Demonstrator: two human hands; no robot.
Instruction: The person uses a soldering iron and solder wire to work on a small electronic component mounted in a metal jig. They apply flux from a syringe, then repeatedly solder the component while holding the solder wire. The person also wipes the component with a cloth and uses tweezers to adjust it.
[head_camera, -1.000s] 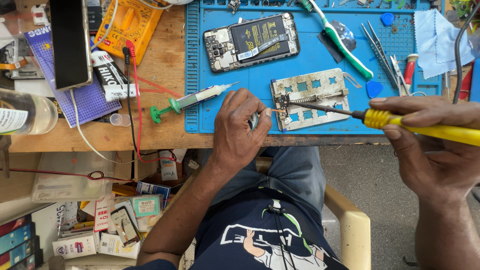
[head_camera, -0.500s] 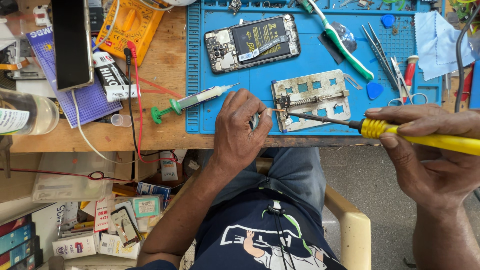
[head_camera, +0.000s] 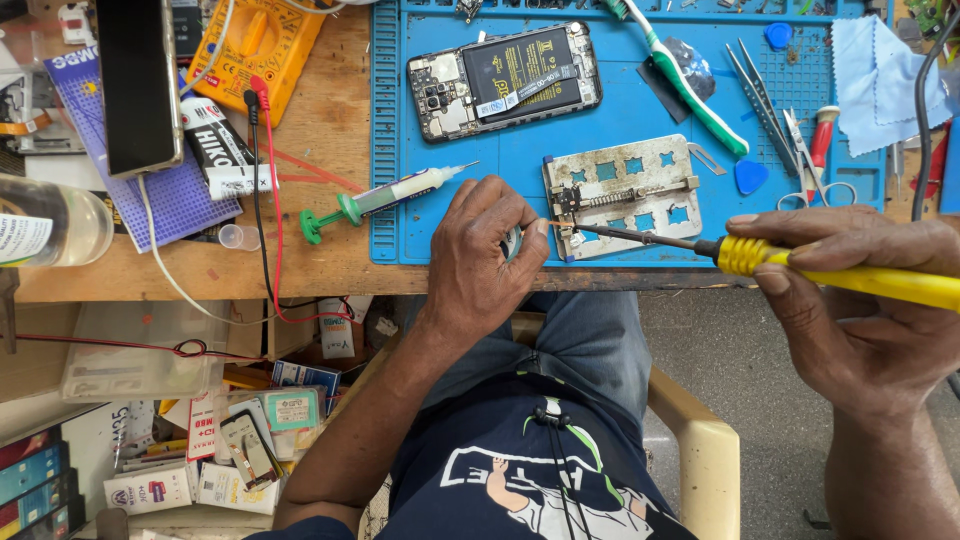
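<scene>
Head camera looks straight down on a cluttered wooden workbench (head_camera: 320, 130) with a blue repair mat (head_camera: 640, 110) laid over its right part, the mat's near edge flush with the bench's front edge. On the mat's far side lies an opened phone (head_camera: 505, 78) with its back off; a green-and-white toothbrush (head_camera: 690, 80) slants beside it, and tweezers (head_camera: 758, 85) and small scissors (head_camera: 815, 165) sit toward the right edge. A green-tipped syringe (head_camera: 385, 197) straddles the mat's left border. A yellow multimeter (head_camera: 262, 42) rests at the bench's far edge. Below the bench there are boxes and loose packets on the floor, and a cream plastic chair (head_camera: 700, 440).

Near the mat's front edge sits a worn metal board holder (head_camera: 625, 195). The left hand (head_camera: 490, 255) is curled closed around a small roll of something pale, pressed against the holder's left end. The right hand (head_camera: 860, 300) grips a yellow-handled soldering iron (head_camera: 800, 265), fingers wrapped round the handle, its tip touching the holder's left front corner.

Against half a second earlier, the iron lies flatter and the right hand has slid slightly rightward; the left hand has barely shifted.
</scene>
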